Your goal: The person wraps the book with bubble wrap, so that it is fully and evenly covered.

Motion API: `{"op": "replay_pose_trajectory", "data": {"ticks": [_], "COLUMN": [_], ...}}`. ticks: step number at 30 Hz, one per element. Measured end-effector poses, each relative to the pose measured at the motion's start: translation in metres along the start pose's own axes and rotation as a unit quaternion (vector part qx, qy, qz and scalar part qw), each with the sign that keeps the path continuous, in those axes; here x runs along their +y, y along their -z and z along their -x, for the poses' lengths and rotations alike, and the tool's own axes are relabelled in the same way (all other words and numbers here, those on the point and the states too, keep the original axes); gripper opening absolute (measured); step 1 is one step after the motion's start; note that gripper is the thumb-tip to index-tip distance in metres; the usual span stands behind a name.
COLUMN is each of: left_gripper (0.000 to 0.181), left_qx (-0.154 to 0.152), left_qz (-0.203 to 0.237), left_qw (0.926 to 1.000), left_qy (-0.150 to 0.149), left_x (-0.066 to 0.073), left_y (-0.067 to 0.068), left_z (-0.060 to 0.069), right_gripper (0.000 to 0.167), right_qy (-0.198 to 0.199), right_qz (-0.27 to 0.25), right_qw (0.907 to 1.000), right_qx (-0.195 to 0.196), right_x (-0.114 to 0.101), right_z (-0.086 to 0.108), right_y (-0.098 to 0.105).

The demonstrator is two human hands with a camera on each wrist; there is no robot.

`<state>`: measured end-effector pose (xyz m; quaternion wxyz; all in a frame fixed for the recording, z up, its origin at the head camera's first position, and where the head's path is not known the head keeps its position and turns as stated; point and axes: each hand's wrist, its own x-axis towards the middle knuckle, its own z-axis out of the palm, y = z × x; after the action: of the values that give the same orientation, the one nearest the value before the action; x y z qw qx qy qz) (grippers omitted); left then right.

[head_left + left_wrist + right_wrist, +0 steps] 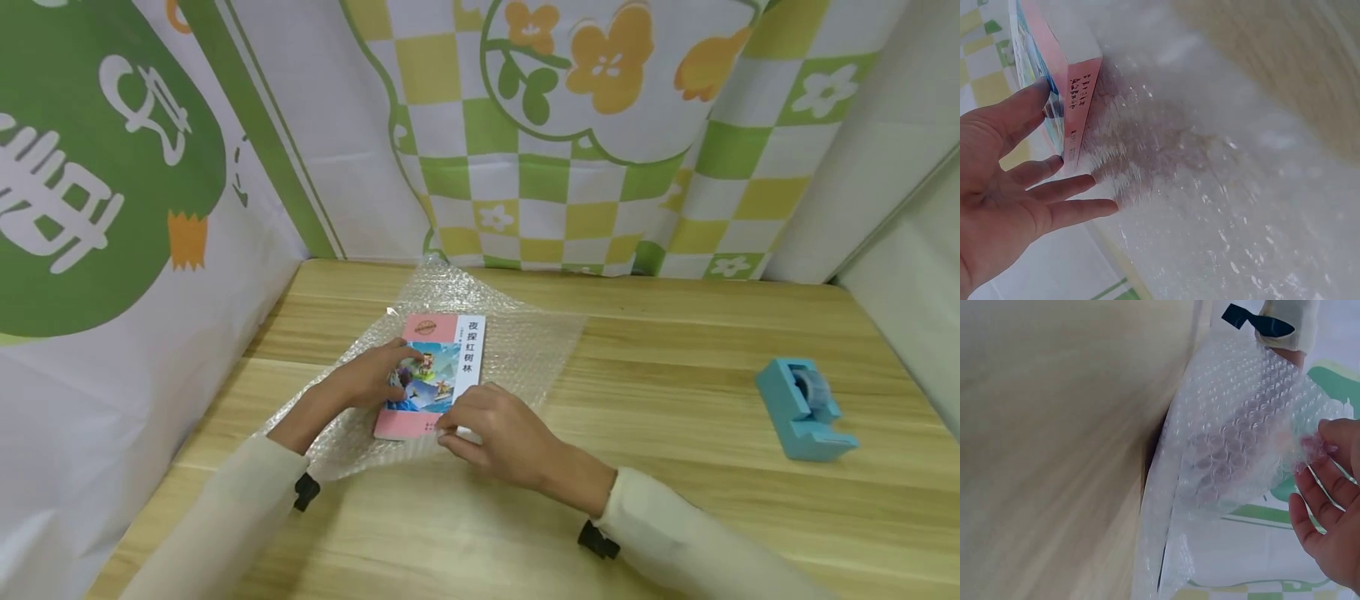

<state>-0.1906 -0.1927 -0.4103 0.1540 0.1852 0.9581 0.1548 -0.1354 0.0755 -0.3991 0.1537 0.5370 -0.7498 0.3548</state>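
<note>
A book with a pink and white cover (468, 379) lies on a sheet of bubble wrap (521, 354) on the wooden table. My left hand (367, 377) rests on the book's left side, fingers spread; in the left wrist view the hand (1016, 181) touches the pink book (1082, 103) with its fingertips, above the bubble wrap (1210, 206). At the book's lower right corner is my right hand (510, 433). The right wrist view shows this hand (1332, 494) pinching a gathered edge of the bubble wrap (1235, 437) between thumb and fingers, with the wrap lifted.
A blue tape dispenser (798, 412) with a roll of clear tape stands on the right of the wooden table (660, 358). Behind the table hangs a green, yellow and white patterned cloth (540, 192). White and green cloth (112, 208) covers the left side.
</note>
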Motion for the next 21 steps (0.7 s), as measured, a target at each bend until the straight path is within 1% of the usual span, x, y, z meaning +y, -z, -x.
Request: {"op": "replay_pose_trajectory", "data": {"ticks": [2,6,11,16,19,21], "left_gripper": [0.055,0.054,0.049,0.042,0.04,0.041], "left_qx": [0.003,0.004,-0.009,-0.02,-0.02,-0.02], "left_qz": [-0.003,-0.006,0.001,0.019,0.038,0.054], "left_qw": [1.0,0.9998,0.9996,0.9992,0.9986,0.9981], "left_qy": [-0.006,-0.019,-0.029,-0.03,-0.03,-0.023], "left_x": [0.0,0.0,-0.003,-0.005,-0.006,-0.006], "left_y": [0.001,0.002,0.005,0.007,0.007,0.008], "left_z": [0.0,0.001,0.002,0.002,0.002,0.002], "right_gripper": [0.006,0.007,0.005,0.005,0.004,0.004], "right_qy": [-0.011,-0.021,-0.043,-0.074,-0.094,-0.115], "right_qz": [-0.005,-0.003,0.003,-0.007,-0.013,-0.021], "right_qw": [0.9999,0.9997,0.999,0.9967,0.9949,0.9924], "right_qx": [0.005,0.009,-0.012,-0.031,-0.034,-0.039], "right_x": [0.004,0.013,0.021,0.026,0.031,0.035], "right_z": [-0.004,-0.011,-0.02,-0.029,-0.032,-0.033], "right_y": [0.002,0.004,0.007,0.009,0.008,0.008]}}
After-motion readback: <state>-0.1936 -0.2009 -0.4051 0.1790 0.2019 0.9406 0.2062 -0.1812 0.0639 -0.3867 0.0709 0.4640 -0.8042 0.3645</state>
